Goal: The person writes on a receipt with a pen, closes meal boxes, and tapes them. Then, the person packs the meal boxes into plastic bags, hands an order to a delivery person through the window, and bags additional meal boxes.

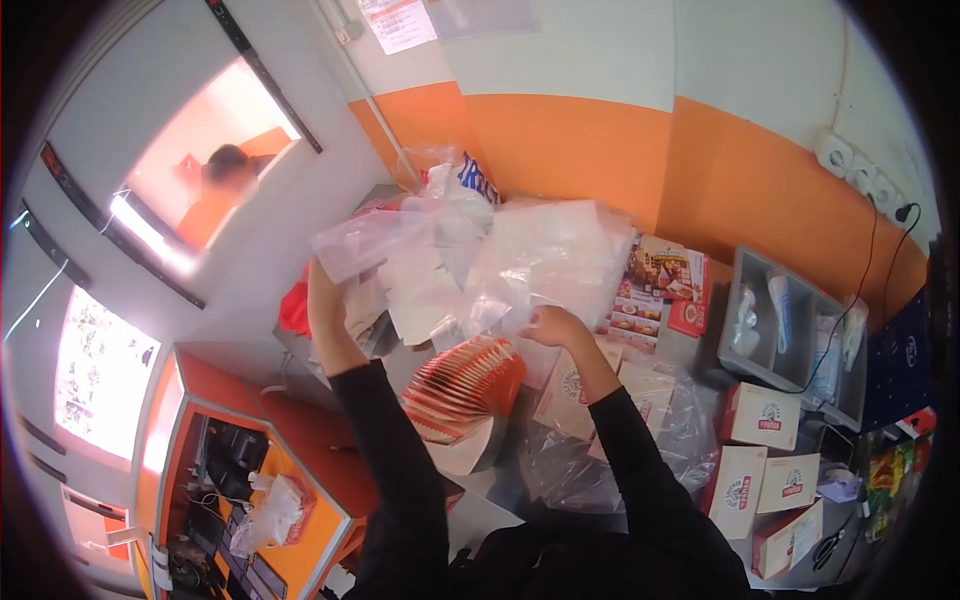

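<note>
My left hand [324, 285] is raised at the left, its fingers closed at the edge of a clear plastic bag [365, 240] and partly covered by it. My right hand [558, 327] has its fingers curled at the near edge of a pile of clear plastic bags [545, 250], pinching a piece of the thin plastic. White paper sheets or bags [422, 295] lie between the two hands. Just below them stands a fanned stack of orange-and-white folded cartons [465, 385].
Printed flyers [650, 290] lie right of the pile. A grey divided bin [760, 355] holds plastic-wrapped items. Several small cardboard boxes [735, 490] and scissors [828, 548] sit at the right. Plastic-covered boxes [645, 400] lie under my right arm. Another person [228, 180] is beyond the window.
</note>
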Action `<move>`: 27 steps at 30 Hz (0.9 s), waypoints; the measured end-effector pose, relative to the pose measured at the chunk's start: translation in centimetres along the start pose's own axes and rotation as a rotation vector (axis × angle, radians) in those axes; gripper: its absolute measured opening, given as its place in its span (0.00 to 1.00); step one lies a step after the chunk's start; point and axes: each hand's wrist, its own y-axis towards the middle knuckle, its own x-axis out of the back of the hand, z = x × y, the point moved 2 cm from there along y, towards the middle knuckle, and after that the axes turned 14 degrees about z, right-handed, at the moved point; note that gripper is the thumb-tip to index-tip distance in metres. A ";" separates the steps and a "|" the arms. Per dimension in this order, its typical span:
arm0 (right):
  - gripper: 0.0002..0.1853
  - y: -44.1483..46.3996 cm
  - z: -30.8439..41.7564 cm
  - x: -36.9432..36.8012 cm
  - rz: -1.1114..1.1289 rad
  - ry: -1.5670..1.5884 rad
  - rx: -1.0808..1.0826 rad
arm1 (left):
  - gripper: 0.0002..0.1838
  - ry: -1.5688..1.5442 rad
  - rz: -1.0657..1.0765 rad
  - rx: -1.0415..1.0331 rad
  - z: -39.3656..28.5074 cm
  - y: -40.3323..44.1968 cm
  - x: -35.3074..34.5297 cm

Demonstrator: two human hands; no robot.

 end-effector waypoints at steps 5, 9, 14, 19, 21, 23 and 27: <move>0.32 -1.1 -1.1 -4.1 -0.633 -0.387 -0.472 | 0.15 0.230 0.003 0.004 10.4 7.5 1.5; 0.30 3.6 -2.8 -5.4 -0.862 -0.435 -0.559 | 0.15 0.263 0.914 -0.193 13.2 7.7 -3.7; 0.21 5.1 -0.6 -4.7 -0.612 -0.035 -0.235 | 0.27 0.370 1.313 0.272 14.7 4.7 -11.0; 0.16 10.0 1.0 -4.1 -0.718 0.236 0.315 | 0.55 0.643 1.088 0.140 19.5 2.4 -14.7; 0.16 10.2 3.0 -3.1 -0.787 0.447 0.514 | 0.60 0.694 0.968 0.068 20.3 3.1 -15.2; 0.18 11.1 4.7 -1.3 -0.555 0.512 0.522 | 0.55 0.759 0.744 -0.056 21.8 3.7 -15.1; 0.17 10.0 7.0 1.3 -0.215 0.714 0.621 | 0.41 0.905 0.557 -0.238 23.7 6.5 -13.1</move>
